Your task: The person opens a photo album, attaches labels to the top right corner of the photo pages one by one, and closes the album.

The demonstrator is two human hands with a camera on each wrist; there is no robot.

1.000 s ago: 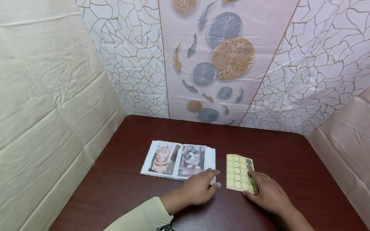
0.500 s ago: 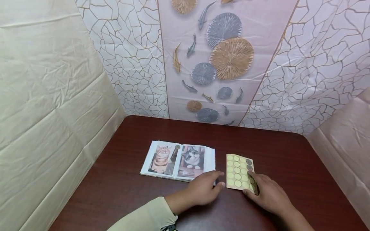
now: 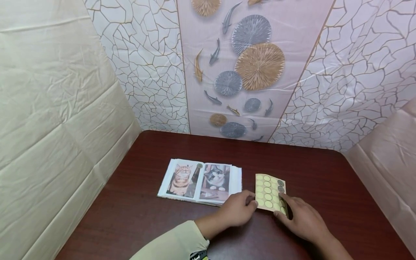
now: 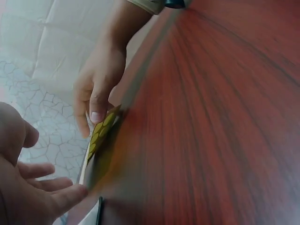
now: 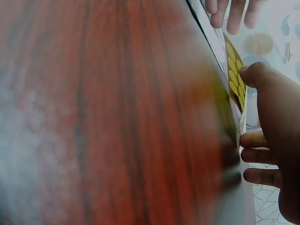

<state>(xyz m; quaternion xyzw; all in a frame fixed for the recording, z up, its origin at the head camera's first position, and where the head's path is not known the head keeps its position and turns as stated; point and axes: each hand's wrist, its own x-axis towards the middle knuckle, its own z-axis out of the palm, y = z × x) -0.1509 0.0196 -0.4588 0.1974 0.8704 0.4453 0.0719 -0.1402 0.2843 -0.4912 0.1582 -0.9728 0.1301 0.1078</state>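
A pale yellow sheet of round stickers (image 3: pixel 268 189) lies right of the open book, with a column of dark discs along its right side. My right hand (image 3: pixel 303 218) pinches the sheet's lower right part, thumb at the near edge and fingers over the dark discs. The sheet slants up off the table in the right wrist view. My left hand (image 3: pixel 237 209) is at the sheet's lower left edge, thumb and fingers apart; the left wrist view shows its fingers (image 4: pixel 65 194) extended close to the sheet. The left forearm passes in front of the book's lower right corner.
The open photo book (image 3: pixel 198 198) shows a cat picture on each page, with a dark round sticker (image 3: pixel 199 165) at the top of the left page. All lies on a dark red-brown table (image 3: pixel 130 224). Patterned cloth (image 3: pixel 156 72) hangs behind and plain cloth (image 3: pixel 58 108) at the left.
My left hand has moved right from the book's lower right corner to the sheet's left edge. The sheet's near edge has lifted slightly; the right hand stays almost in place.
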